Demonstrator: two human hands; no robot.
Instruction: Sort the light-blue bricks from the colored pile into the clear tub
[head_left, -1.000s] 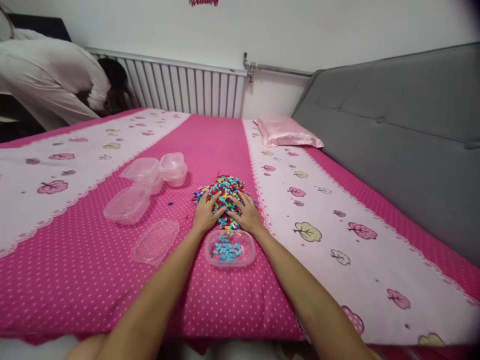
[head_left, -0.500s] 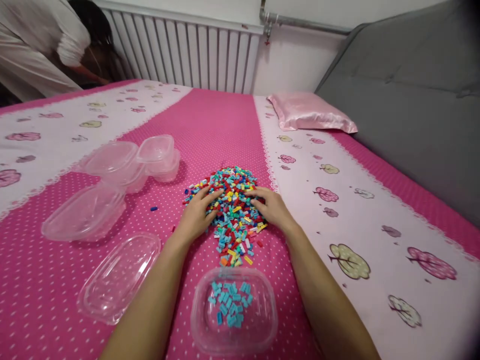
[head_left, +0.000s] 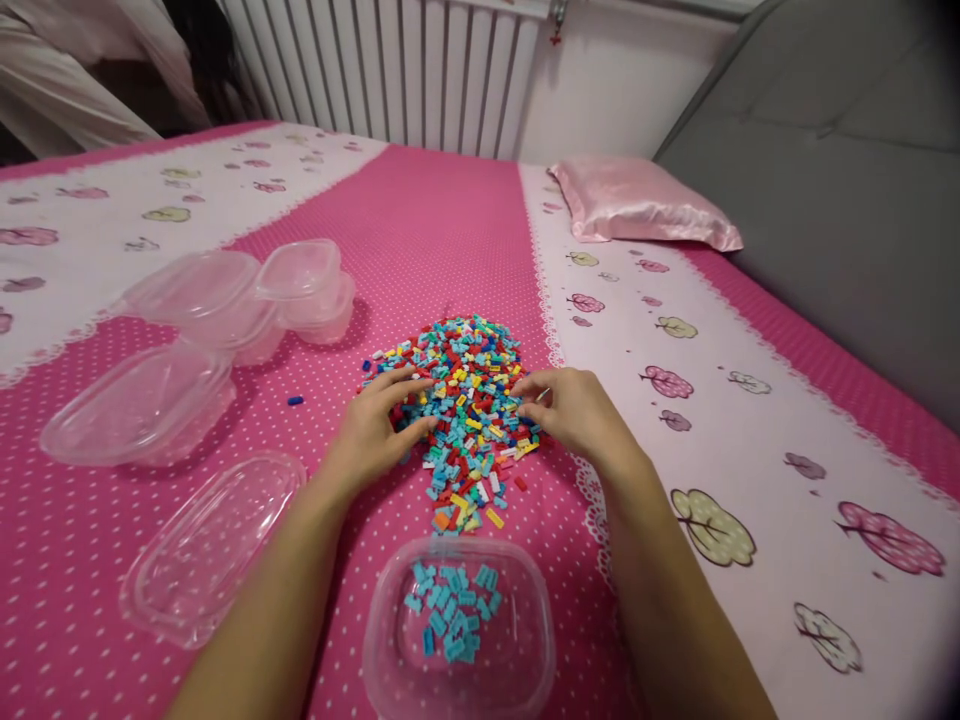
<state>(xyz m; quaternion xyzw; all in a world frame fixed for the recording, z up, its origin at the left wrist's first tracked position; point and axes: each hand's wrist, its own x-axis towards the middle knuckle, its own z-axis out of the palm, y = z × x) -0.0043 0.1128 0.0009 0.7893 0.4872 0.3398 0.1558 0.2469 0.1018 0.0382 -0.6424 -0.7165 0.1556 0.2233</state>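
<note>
A heap of small multicoloured toy building bricks lies on the bedspread in front of me. My left hand is at the heap's left edge, thumb and fingers spread apart, with no brick visibly held. On the opposite side, my right hand touches or hovers just over the edge; its fingers are bent, with a gap between thumb and forefinger. Between my forearms stands a clear plastic container. Several light-blue bricks lie loose inside it.
Left of my left forearm lies a clear lid. Further left are more clear containers, some stacked. One blue brick lies apart from the heap. A pink pillow rests by the grey headboard. Another person is at the far left.
My hands have drawn a little apart, to the two sides of the heap. The camera view has tipped downward, and the person at the far left has shifted posture.
</note>
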